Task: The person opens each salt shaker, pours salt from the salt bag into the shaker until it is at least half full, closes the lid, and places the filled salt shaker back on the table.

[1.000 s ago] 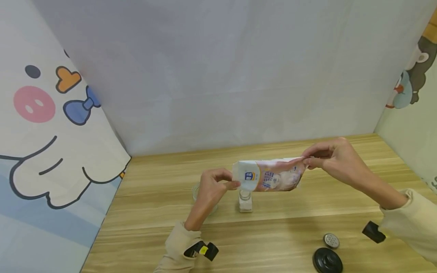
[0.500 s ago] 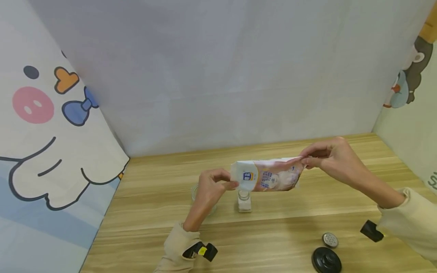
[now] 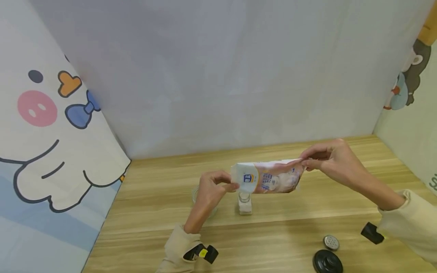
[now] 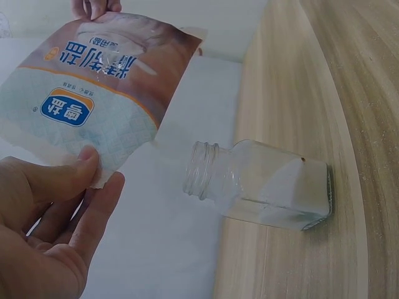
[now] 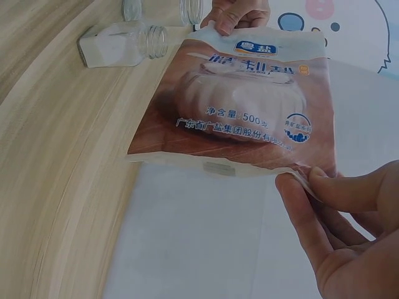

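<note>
A brown-and-white salt bag [image 3: 273,177] with Chinese print is stretched nearly level between both hands, above the table. My left hand [image 3: 213,189] pinches its pale end between thumb and fingers, as the left wrist view shows. The other end's corner is pinched by my right hand [image 3: 332,161]. Just below the bag's pale end stands a small glass jar [image 3: 245,206], uncapped, with white contents in the right wrist view. A second clear glass jar [image 4: 274,187] with a threaded neck shows in the left wrist view; in the head view my left hand mostly hides it.
At the front right of the wooden table [image 3: 153,212] lie a round metal lid with holes [image 3: 331,242] and a black lid with a knob [image 3: 327,261]. A grey-white backdrop [image 3: 218,83] rises behind, with cartoon-printed panels [image 3: 51,159] at both sides.
</note>
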`<state>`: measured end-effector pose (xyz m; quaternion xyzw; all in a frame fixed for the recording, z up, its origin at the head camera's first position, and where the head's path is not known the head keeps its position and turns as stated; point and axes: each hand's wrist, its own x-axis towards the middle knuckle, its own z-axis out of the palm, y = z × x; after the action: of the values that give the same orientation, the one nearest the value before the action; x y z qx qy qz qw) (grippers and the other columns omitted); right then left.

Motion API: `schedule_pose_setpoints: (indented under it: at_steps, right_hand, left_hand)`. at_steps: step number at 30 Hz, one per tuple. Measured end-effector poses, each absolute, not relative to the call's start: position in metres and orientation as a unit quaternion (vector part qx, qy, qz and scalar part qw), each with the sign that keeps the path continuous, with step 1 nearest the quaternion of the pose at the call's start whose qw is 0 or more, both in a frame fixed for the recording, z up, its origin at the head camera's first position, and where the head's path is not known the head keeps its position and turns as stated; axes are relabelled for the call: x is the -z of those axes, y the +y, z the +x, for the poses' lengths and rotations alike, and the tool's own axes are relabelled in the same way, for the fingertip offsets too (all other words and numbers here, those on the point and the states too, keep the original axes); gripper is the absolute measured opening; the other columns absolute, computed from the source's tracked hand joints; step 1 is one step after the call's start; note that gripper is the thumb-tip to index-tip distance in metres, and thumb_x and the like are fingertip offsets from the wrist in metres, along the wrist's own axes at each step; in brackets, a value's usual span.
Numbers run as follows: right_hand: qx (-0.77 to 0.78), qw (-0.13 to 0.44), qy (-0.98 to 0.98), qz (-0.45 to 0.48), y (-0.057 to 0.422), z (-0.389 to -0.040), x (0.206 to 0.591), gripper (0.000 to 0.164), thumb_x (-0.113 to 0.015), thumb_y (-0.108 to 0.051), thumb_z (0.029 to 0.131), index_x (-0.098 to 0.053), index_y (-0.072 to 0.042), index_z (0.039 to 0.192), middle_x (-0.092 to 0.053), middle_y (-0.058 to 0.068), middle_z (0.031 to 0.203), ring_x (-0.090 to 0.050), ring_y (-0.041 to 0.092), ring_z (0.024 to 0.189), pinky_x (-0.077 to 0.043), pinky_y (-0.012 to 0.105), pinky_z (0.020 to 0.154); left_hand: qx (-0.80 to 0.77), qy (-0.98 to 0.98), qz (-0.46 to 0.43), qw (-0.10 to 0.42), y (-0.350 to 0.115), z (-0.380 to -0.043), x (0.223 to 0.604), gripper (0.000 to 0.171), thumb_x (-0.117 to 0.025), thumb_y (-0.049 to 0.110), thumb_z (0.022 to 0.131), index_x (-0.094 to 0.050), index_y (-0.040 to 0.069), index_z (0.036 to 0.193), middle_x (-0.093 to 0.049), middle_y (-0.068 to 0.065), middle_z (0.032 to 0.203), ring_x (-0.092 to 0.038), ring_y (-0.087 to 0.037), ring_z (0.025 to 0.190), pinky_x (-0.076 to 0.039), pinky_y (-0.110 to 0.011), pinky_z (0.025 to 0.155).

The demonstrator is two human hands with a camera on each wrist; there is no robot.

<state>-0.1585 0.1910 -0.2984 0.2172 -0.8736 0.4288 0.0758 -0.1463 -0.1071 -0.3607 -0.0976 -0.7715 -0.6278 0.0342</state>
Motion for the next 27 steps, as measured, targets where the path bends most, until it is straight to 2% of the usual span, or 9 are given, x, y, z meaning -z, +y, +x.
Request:
schedule_pose_setpoints:
  at_steps: [17,27]
  right_hand:
    - [-0.429,0.078,-0.873,0.217,0.1907,-0.1599,0.3005,0.009,-0.067,0.002,0.085,-0.072,-0.001,0.092,-0.07,0.012,0.088,-0.066,0.013,0.068,-0.056,0.026,0.058]
    - [-0.426,0.077,-0.875,0.218,0.1903,-0.1599,0.2998,0.008,-0.066,0.002,0.085,-0.072,-0.002,0.089,-0.07,0.01,0.086,-0.067,0.016,0.068,-0.057,0.027,0.058]
  left_hand:
    - [0.631,-0.771,-0.087,0.026,-0.1069,-0.1463,0.3612,0.008,-0.074,-0.006,0.074,-0.067,-0.01,0.076,-0.068,-0.019,0.083,-0.065,-0.032,0.082,-0.054,-0.026,0.068]
    - [0.627,-0.774,-0.085,0.024,-0.1066,-0.1477,0.3627,0.008,-0.074,-0.007,0.073,-0.067,-0.009,0.075,-0.069,-0.018,0.082,-0.066,-0.028,0.08,-0.054,-0.027,0.069]
